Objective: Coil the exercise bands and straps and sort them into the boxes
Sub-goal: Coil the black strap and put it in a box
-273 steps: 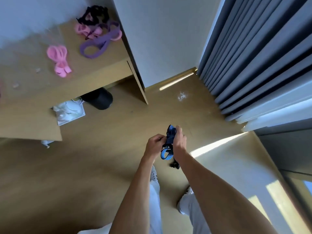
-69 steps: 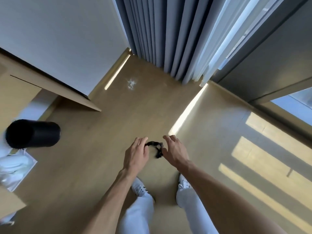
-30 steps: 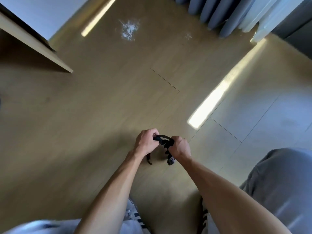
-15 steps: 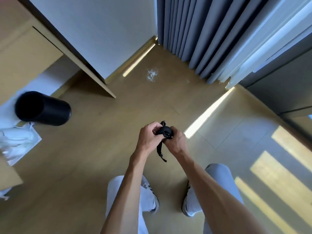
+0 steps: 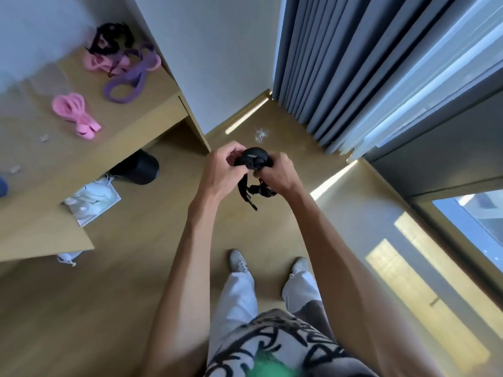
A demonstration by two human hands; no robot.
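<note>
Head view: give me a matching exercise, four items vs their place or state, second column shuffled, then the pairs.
Items:
1. black strap
2. purple band
3. pink band
4. black cylinder

Places or states:
A. on the floor under the desk
B. lying alone on the desk, nearest its front edge
C. gripped by the left hand and the right hand, one end dangling
D. on the desk toward the back, beside a tangle of pink and black bands

Pairs: 1-C, 2-D, 3-B, 4-A

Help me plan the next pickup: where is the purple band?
In the head view the purple band lies on the wooden desk at upper left, beside the tangled pink band and to the right of the coiled pink band.
</note>
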